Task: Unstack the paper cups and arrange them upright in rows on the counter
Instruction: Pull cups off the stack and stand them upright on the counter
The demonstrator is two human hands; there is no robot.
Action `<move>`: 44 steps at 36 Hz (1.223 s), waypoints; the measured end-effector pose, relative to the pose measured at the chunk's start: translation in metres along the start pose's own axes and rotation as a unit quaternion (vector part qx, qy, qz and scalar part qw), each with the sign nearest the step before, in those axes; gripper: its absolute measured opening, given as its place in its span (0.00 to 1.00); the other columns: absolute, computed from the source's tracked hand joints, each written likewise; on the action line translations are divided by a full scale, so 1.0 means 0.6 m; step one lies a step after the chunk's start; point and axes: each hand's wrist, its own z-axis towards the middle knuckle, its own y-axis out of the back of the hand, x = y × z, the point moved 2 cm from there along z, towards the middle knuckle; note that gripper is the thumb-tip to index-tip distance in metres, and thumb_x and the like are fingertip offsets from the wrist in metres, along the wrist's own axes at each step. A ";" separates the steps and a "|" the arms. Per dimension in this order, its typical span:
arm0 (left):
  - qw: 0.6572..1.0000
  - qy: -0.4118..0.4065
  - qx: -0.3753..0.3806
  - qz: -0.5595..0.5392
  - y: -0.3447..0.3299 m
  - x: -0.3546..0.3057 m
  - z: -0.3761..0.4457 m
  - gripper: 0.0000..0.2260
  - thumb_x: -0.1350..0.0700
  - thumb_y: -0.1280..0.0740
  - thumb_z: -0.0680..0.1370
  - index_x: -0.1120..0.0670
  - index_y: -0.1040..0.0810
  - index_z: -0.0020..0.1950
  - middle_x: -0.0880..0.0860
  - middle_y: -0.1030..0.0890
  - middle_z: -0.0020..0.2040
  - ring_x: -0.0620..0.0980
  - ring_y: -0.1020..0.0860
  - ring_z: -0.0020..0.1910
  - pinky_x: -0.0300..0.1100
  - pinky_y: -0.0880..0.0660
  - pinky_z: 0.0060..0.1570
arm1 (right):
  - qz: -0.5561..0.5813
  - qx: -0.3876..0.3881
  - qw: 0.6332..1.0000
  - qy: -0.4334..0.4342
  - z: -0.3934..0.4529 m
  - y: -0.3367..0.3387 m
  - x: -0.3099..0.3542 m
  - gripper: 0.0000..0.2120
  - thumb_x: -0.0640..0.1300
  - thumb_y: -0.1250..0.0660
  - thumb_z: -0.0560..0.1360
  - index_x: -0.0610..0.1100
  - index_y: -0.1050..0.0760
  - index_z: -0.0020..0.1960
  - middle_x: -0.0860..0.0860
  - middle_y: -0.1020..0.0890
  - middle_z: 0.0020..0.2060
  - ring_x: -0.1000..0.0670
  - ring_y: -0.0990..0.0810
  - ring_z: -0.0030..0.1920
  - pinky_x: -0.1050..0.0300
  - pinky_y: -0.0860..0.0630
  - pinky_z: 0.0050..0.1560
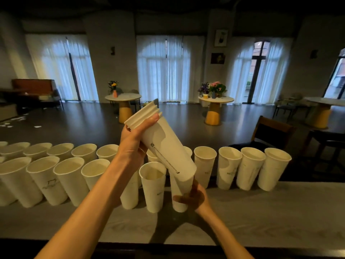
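My left hand (133, 144) grips a tilted stack of white paper cups (162, 144) held above the counter, its rims pointing up and to the left. My right hand (194, 198) holds a single white cup (180, 193) that stands upright on the counter (261, 212) at the right end of the front row. The stack's lower end is just above that cup's mouth. Two rows of upright white cups stand on the counter: the back row (229, 167) runs from the far left to the right, and the front row (71, 180) covers the left half.
The counter's near edge (186, 247) is dark. Beyond the counter a dark chair (270, 131) stands at the right. Round tables with flower vases (124, 107) (214, 107) stand on the floor in the room behind.
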 end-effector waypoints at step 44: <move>0.996 -0.020 0.025 0.089 -0.192 0.097 0.002 0.41 0.43 0.19 0.59 0.51 0.27 0.70 0.57 0.18 0.60 0.57 0.18 0.58 0.56 0.17 0.54 | 0.072 0.000 0.997 -0.015 -0.026 0.197 -0.085 0.38 0.38 0.17 0.60 0.55 0.30 0.64 0.54 0.20 0.61 0.50 0.23 0.64 0.46 0.25 0.65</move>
